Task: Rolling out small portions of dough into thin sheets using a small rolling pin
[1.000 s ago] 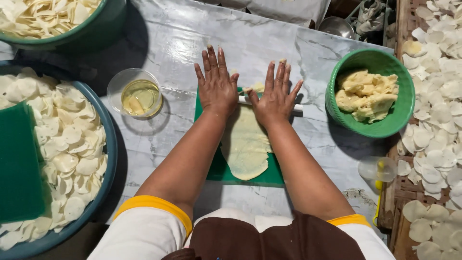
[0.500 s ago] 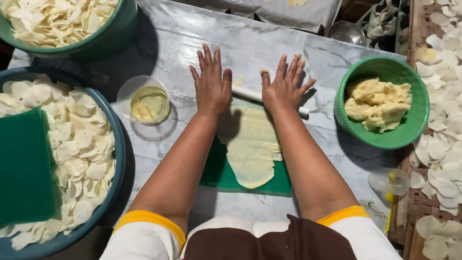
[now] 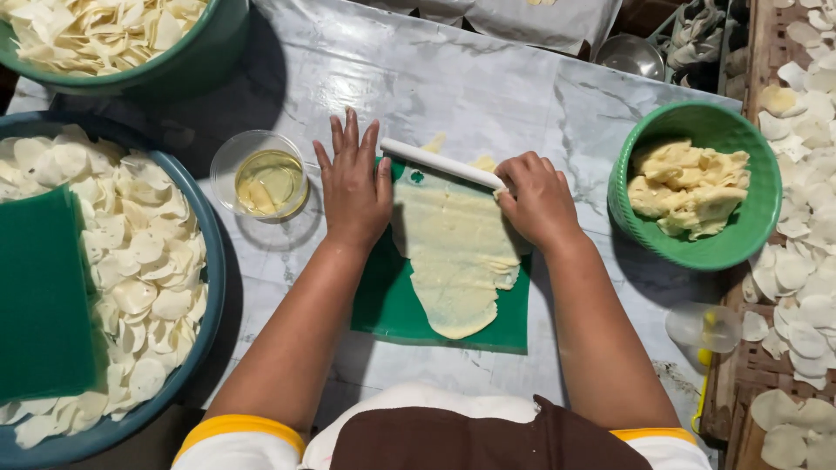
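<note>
A thin sheet of pale dough (image 3: pixel 457 248) lies stretched out on a green mat (image 3: pixel 383 300) in the middle of the marble table. A white rolling pin (image 3: pixel 440 163) rests across the dough's far end. My right hand (image 3: pixel 535 200) is curled around the pin's right end. My left hand (image 3: pixel 353 183) lies flat, fingers spread, on the mat's left edge beside the pin's left end and next to the dough.
A small clear cup of yellowish oil (image 3: pixel 261 178) stands left of my left hand. A green bowl of dough lumps (image 3: pixel 697 187) sits to the right. Two large basins (image 3: pixel 205 287) (image 3: pixel 178 70) hold round dough discs. More discs lie on a rack (image 3: pixel 805 261) at far right.
Both hands were flat on the rolling pin, pushing it away over the dough. Now the pin is at the dough's far end, my right hand has closed on it, and my left has slipped off.
</note>
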